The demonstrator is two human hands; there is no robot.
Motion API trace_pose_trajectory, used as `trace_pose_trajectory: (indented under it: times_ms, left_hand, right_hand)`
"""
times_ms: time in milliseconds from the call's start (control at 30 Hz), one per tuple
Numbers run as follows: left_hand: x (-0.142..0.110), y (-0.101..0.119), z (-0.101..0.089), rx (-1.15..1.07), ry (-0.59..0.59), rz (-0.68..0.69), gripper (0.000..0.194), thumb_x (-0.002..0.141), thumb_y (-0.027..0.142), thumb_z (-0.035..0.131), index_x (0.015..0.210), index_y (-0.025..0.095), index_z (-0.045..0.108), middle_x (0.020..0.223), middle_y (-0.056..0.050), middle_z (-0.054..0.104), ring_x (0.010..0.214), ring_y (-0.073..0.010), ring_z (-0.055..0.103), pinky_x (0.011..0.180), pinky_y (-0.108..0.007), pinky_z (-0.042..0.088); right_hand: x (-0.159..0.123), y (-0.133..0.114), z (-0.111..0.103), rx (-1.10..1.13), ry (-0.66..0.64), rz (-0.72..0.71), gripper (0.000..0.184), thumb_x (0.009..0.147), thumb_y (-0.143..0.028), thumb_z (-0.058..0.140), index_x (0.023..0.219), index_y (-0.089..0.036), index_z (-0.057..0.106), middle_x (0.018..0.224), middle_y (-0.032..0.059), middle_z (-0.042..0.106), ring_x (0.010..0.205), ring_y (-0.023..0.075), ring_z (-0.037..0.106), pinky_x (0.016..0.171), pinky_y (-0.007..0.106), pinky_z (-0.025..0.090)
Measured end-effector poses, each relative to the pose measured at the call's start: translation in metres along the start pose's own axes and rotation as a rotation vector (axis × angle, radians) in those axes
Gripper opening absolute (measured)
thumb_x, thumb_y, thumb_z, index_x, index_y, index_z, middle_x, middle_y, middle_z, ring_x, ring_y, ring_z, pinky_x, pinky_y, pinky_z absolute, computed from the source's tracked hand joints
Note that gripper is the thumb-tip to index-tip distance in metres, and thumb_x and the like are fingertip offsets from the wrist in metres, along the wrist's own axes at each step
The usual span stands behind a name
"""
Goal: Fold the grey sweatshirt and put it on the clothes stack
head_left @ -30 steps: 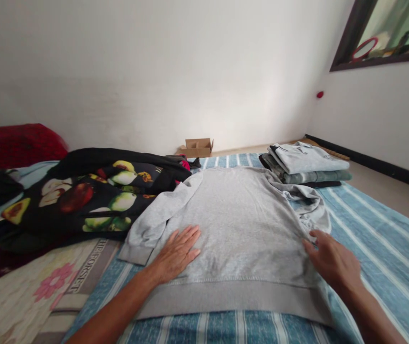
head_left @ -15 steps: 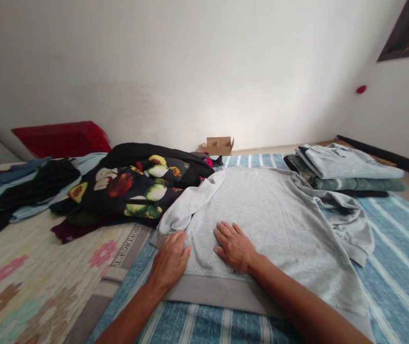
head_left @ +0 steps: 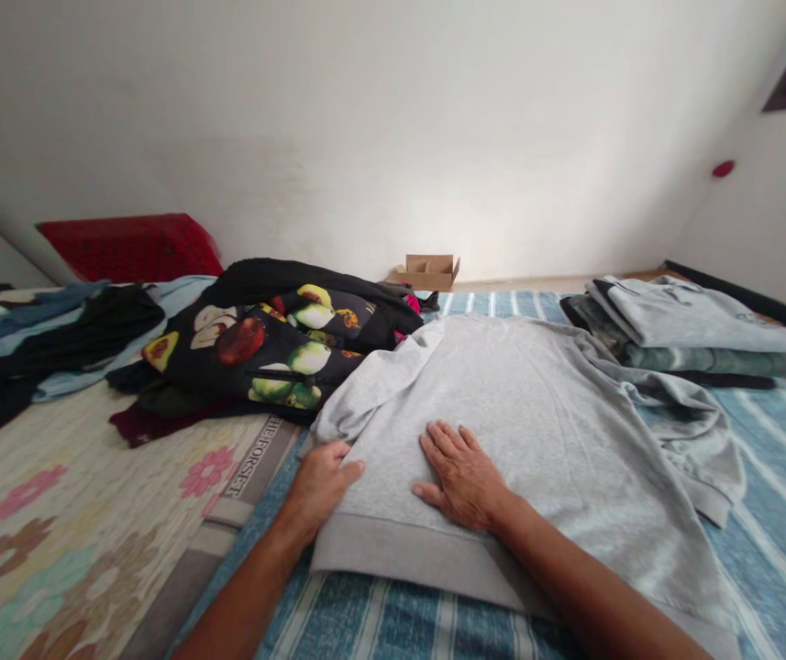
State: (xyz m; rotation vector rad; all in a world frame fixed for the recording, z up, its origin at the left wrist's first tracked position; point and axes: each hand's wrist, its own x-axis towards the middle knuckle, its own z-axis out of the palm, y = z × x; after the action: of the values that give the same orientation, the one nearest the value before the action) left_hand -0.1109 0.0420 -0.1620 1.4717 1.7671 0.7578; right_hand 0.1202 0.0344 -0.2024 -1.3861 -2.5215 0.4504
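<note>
A light grey sweatshirt lies spread out, its darker hem band toward me and its sleeves out to both sides. My left hand is closed on the shirt's left side edge just above the hem, thumb on top and the other fingers partly hidden under the cloth. Flat on the fabric, right of it, rests my right hand, fingers stretched out and holding nothing. The right sleeve is bent and rumpled near a folded stack.
Folded clothes are stacked at the right. A black fruit-print garment lies heaped at the left beside other loose clothes. Blue striped cloth and a floral sheet cover the surface. A cardboard box stands by the wall.
My left hand has moved slightly left and taken the shirt's side edge between thumb and fingers. My right hand stays flat on the cloth. The view has shifted a little left.
</note>
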Motion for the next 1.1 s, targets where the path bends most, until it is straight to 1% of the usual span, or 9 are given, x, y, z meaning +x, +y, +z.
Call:
trace_pose_trajectory:
  times_ms: [200, 267, 367, 433, 533, 667, 767, 867, 1100]
  left_hand:
    - [0.001, 0.003, 0.003, -0.275, -0.206, -0.134, 0.031, 0.061, 0.040, 0.064, 0.080, 0.015, 0.060, 0.069, -0.004, 0.066, 0.065, -0.0244, 0.065, 0.058, -0.032, 0.048]
    - [0.005, 0.002, 0.004, -0.135, -0.168, -0.102, 0.030, 0.064, 0.040, 0.061, 0.080, 0.015, 0.060, 0.070, -0.004, 0.066, 0.068, -0.0251, 0.065, 0.060, -0.033, 0.048]
    - [0.004, 0.002, 0.003, 0.415, 0.024, -0.002, 0.021, 0.068, 0.036, 0.056, 0.077, 0.017, 0.058, 0.066, -0.005, 0.064, 0.070, -0.0268, 0.064, 0.062, -0.034, 0.047]
    - [0.001, 0.006, 0.006, 0.708, 0.148, 0.120, 0.024, 0.073, 0.035, 0.052, 0.087, 0.017, 0.058, 0.074, -0.007, 0.066, 0.075, -0.0284, 0.064, 0.066, -0.036, 0.048]
    - [0.007, 0.018, 0.022, 0.775, 0.218, 0.466, 0.034, 0.081, 0.034, 0.042, 0.106, 0.016, 0.057, 0.100, -0.012, 0.067, 0.095, -0.0275, 0.063, 0.081, -0.037, 0.048]
    - [0.050, 0.027, 0.064, 0.725, 0.004, 0.794, 0.042, 0.086, 0.026, 0.030, 0.116, 0.013, 0.056, 0.126, -0.012, 0.058, 0.119, -0.0204, 0.052, 0.100, -0.033, 0.041]
    - [0.089, 0.021, 0.087, 0.842, -0.039, 0.768, 0.046, 0.086, 0.023, 0.029, 0.123, 0.011, 0.053, 0.135, -0.013, 0.052, 0.127, -0.0221, 0.045, 0.104, -0.038, 0.038]
    - [0.109, 0.012, 0.090, 0.926, -0.035, 0.740, 0.047, 0.088, 0.024, 0.029, 0.130, 0.013, 0.049, 0.139, -0.012, 0.048, 0.131, -0.0208, 0.040, 0.108, -0.037, 0.032]
    - [0.097, 0.031, 0.088, 1.043, -0.051, 0.589, 0.049, 0.091, 0.032, 0.034, 0.138, 0.020, 0.043, 0.147, -0.012, 0.036, 0.134, -0.0281, 0.035, 0.106, -0.045, 0.031]
  right_hand:
    - [0.000, 0.000, -0.002, -0.007, -0.009, -0.035, 0.072, 0.088, -0.066, 0.032, 0.144, -0.020, 0.034, 0.151, 0.0201, 0.024, 0.140, 0.0342, 0.015, 0.110, 0.054, 0.013]
    - [0.000, 0.000, -0.003, -0.005, -0.008, -0.046, 0.071, 0.087, -0.067, 0.033, 0.143, -0.023, 0.035, 0.151, 0.0195, 0.023, 0.140, 0.0357, 0.015, 0.109, 0.056, 0.013]
    - [-0.001, 0.000, -0.005, 0.011, -0.011, -0.058, 0.073, 0.085, -0.070, 0.033, 0.143, -0.026, 0.034, 0.152, 0.0187, 0.021, 0.140, 0.0378, 0.013, 0.109, 0.058, 0.012]
    - [-0.001, 0.000, -0.008, 0.022, -0.011, -0.063, 0.074, 0.084, -0.071, 0.033, 0.143, -0.026, 0.034, 0.152, 0.0185, 0.020, 0.140, 0.0383, 0.012, 0.109, 0.058, 0.012]
    - [0.000, 0.000, -0.012, 0.023, -0.002, -0.068, 0.075, 0.084, -0.072, 0.033, 0.143, -0.025, 0.034, 0.153, 0.0187, 0.019, 0.140, 0.0381, 0.012, 0.109, 0.058, 0.012]
    - [0.003, 0.000, -0.016, 0.018, -0.004, -0.075, 0.077, 0.085, -0.070, 0.034, 0.145, -0.022, 0.029, 0.153, 0.0199, 0.017, 0.140, 0.0368, 0.011, 0.109, 0.058, 0.012]
    - [0.004, 0.000, -0.016, 0.036, -0.002, -0.064, 0.077, 0.085, -0.070, 0.035, 0.145, -0.021, 0.028, 0.153, 0.0181, 0.016, 0.141, 0.0358, 0.010, 0.110, 0.057, 0.011]
    - [0.005, 0.002, -0.013, 0.062, 0.021, -0.067, 0.077, 0.084, -0.069, 0.037, 0.146, -0.024, 0.027, 0.154, 0.0166, 0.017, 0.140, 0.0357, 0.012, 0.110, 0.057, 0.012]
    - [0.001, 0.004, -0.013, 0.101, 0.090, -0.035, 0.076, 0.085, -0.070, 0.035, 0.142, -0.019, 0.035, 0.151, 0.0192, 0.022, 0.139, 0.0359, 0.020, 0.111, 0.052, 0.019]
